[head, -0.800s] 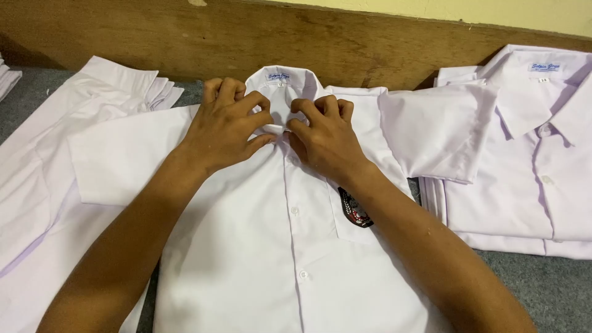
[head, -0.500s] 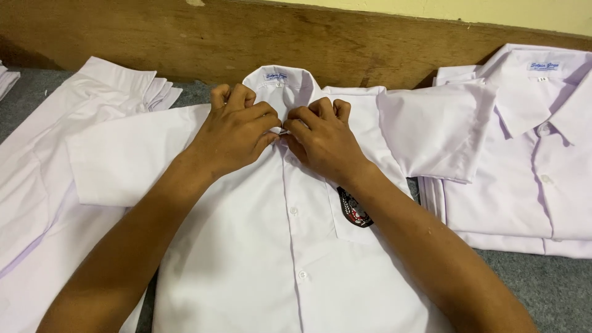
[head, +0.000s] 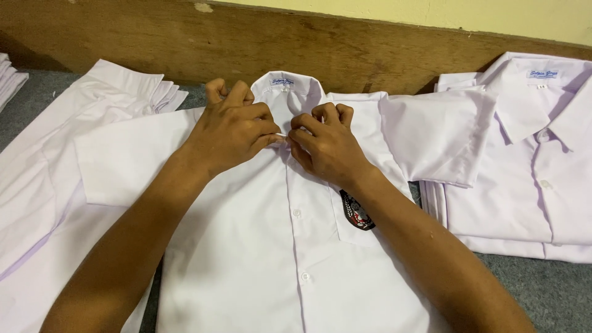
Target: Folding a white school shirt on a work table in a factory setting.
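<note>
Both the left hand and right hand pinch the white shirt at its top button directly between their fingertips, just below the collar; placket runs straight toward the wearer.

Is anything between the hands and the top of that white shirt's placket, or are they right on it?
Nothing visible stands between them. The left hand and right hand both rest directly on the white shirt, fingertips pinching the placket just below the collar. The neighbouring stack of shirts lies off to the side.
</note>
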